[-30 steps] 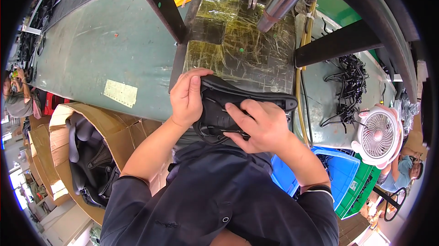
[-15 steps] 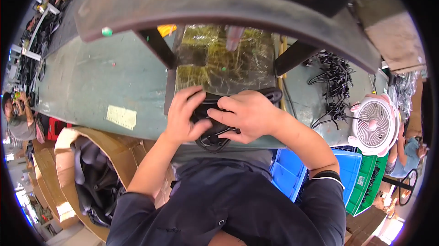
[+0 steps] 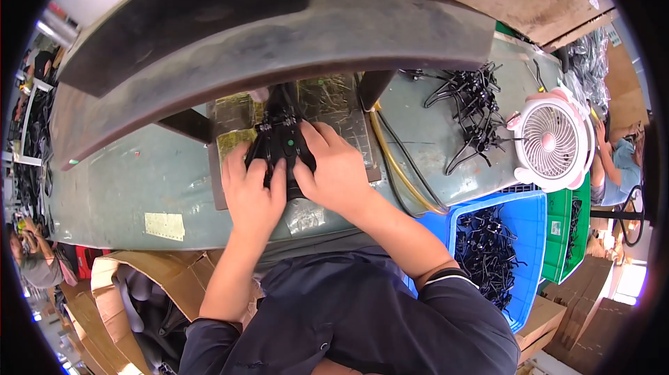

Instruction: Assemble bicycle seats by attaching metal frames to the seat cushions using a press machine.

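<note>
A black bicycle saddle (image 3: 286, 148), apparently underside up, lies on a plate (image 3: 221, 190) covered in yellowish film. Its narrow end points away from me, under a dark metal frame (image 3: 300, 72). My left hand (image 3: 252, 190) grips the saddle's left side, fingers curled over the edge. Holding the right side is my right hand (image 3: 334, 166), its thumb near the middle. A small green dot shows on the saddle between the hands. The far tip is partly hidden beneath the frame.
On the green table, black wire-like parts (image 3: 467, 110) lie heaped right of the frame, near yellow and black hoses (image 3: 397, 145). A pink-and-white fan (image 3: 550, 141) stands farther right. Blue (image 3: 536, 235) and green (image 3: 557, 215) bins sit below; a cardboard box (image 3: 108, 284) of black pieces stands left.
The saddle has moved away from me, from the table's near edge onto the plate under the frame. Both hands went with it and now grip its two sides. My view has shifted.
</note>
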Demonstrator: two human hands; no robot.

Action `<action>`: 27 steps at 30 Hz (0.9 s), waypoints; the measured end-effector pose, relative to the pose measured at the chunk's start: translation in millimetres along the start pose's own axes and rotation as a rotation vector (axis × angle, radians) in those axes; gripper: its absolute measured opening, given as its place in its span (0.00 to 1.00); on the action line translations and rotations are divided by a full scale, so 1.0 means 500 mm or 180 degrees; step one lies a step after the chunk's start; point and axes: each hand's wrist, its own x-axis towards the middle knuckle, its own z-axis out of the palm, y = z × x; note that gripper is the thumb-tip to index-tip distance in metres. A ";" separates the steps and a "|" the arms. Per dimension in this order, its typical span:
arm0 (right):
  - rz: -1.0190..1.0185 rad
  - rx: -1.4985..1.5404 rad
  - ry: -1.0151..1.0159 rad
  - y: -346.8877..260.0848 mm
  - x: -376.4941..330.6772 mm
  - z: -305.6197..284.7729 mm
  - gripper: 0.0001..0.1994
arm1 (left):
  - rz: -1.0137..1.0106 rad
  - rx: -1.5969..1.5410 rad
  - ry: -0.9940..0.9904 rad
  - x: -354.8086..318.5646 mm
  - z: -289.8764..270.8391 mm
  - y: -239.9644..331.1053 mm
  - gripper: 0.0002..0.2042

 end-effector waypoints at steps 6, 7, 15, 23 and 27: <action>-0.0238 -0.0052 0.0407 0.036 0.046 0.037 0.26 | 0.0315 -0.0089 0.0422 0.044 0.057 -0.045 0.09; -0.0246 -0.0057 0.0400 0.039 0.045 0.038 0.26 | 0.0307 -0.0093 0.0430 0.045 0.059 -0.046 0.09; -0.0411 -0.0167 0.0690 0.040 0.048 0.057 0.25 | 0.0533 -0.0068 0.0602 0.058 0.055 -0.065 0.07; -0.0394 -0.0138 0.0874 0.043 0.071 0.078 0.28 | 0.0282 -0.0354 0.0645 0.071 0.068 -0.078 0.08; -0.0178 -0.0182 0.0863 0.034 0.064 0.075 0.34 | 0.0320 -0.0368 0.0817 0.064 0.067 -0.064 0.12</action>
